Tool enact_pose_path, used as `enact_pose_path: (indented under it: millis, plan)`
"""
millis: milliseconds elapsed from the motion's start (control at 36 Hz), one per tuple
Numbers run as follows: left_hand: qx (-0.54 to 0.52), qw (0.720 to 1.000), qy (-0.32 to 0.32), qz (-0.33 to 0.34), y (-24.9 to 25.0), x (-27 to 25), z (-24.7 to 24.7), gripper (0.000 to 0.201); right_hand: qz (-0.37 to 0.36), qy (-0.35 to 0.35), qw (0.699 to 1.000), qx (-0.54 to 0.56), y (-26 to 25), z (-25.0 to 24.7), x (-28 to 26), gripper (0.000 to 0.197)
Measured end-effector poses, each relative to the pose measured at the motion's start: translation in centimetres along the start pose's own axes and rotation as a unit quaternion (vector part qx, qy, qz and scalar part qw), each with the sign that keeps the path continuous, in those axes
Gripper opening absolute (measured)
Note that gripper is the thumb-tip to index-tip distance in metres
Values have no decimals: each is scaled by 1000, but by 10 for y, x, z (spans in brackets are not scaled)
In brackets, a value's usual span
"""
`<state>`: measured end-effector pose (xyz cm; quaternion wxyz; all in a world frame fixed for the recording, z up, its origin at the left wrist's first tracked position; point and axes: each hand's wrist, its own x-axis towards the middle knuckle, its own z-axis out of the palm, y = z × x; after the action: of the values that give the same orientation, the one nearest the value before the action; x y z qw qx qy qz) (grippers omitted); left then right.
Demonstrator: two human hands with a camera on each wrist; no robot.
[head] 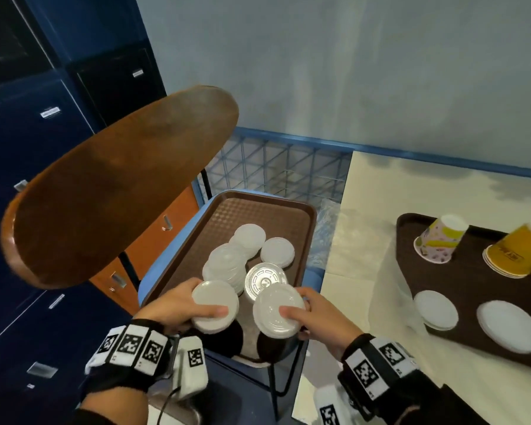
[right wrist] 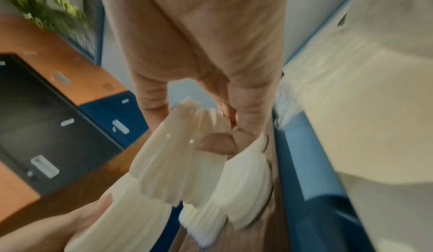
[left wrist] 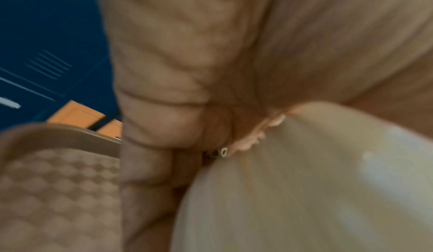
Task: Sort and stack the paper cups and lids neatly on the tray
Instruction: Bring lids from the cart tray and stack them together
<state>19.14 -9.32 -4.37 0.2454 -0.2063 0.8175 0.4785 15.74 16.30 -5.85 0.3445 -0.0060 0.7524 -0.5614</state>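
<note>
Head view, left hand (head: 178,305) gripping white lids (head: 215,306), right hand (head: 316,314) pinching clear lids (head: 278,311); wrist views blurred

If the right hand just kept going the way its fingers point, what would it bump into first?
Probably the silver lid on the brown tray, just beyond the lid stack the right hand holds; depth is unclear.

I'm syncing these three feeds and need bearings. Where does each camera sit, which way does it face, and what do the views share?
Head: worn on the head, looking forward and down at the brown plastic tray of white round lids; both hands and marker wristbands show.
Left wrist: along the left hand, very close and blurred, at its stack of white lids above the tray's textured floor.
Right wrist: along the right hand at its stack of translucent lids; the left thumb shows too.
Shared: all three show the left hand's lids.
</note>
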Motion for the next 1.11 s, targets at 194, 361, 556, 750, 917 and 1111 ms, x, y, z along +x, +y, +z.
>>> enact_pose_path:
  millis: [194, 361, 556, 750, 917, 1111]
  plan:
    - [-83, 984, -39, 150, 101, -11, 67, 24, -52, 112, 983, 135, 10, -90, -52, 27]
    - [-173, 970, -76, 151, 165, -4, 163, 40, -40, 245, 950, 190, 43, -169, -100, 25]
    - [-130, 963, -189, 139, 229, -9, 308, 53, 8, 362, 908, 211, 110, -259, -168, 24]
    - [-39, 964, -246, 88, 246, -8, 423, 49, 77, 420, 888, 171, 179, -310, -213, 34]
    - [-30, 969, -240, 44, 243, -9, 480, 29, 108, 431, 876, 186, 220, -340, -229, 37]
    - [2, 971, -230, 58, 236, -9, 518, 40, 115, 413, 890, 153, 249, -367, -230, 37]
